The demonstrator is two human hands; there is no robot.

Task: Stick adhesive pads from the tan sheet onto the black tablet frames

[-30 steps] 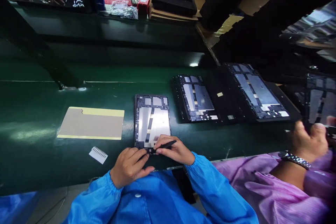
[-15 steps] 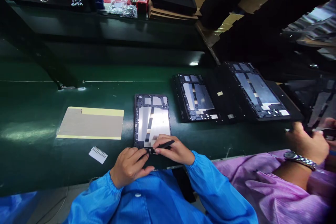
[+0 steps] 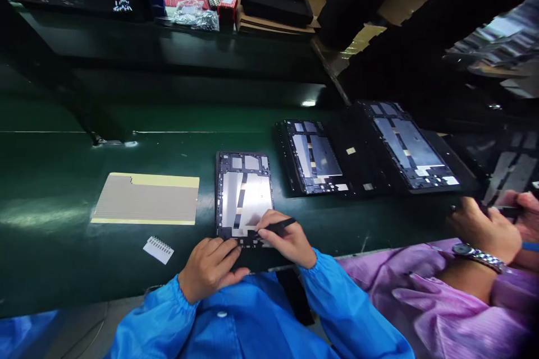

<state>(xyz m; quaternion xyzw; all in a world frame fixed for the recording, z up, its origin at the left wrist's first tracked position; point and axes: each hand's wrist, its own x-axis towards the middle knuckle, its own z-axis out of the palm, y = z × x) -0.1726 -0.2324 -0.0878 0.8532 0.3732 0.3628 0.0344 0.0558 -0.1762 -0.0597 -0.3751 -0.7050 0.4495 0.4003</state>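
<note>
An open tablet frame (image 3: 244,193) with a silvery inner plate lies on the green belt (image 3: 63,151) in front of me. My left hand (image 3: 209,268) is curled, its fingertips pressed on the frame's near edge. My right hand (image 3: 286,240) pinches a thin black tool (image 3: 275,228) like a pen, its tip at the frame's lower right corner. Both my sleeves are blue.
A tan sheet with yellow edges (image 3: 145,198) and a small white strip (image 3: 158,249) lie left of the frame. Two more open tablet frames (image 3: 314,157) (image 3: 410,148) lie to the right. A person in a pink sleeve with a wristwatch (image 3: 478,252) works at the right edge. Boxes stand at the back.
My right hand with the black tool has shifted slightly right along the frame's near edge. The neighbouring person's hands have moved on their own tablet frame.
</note>
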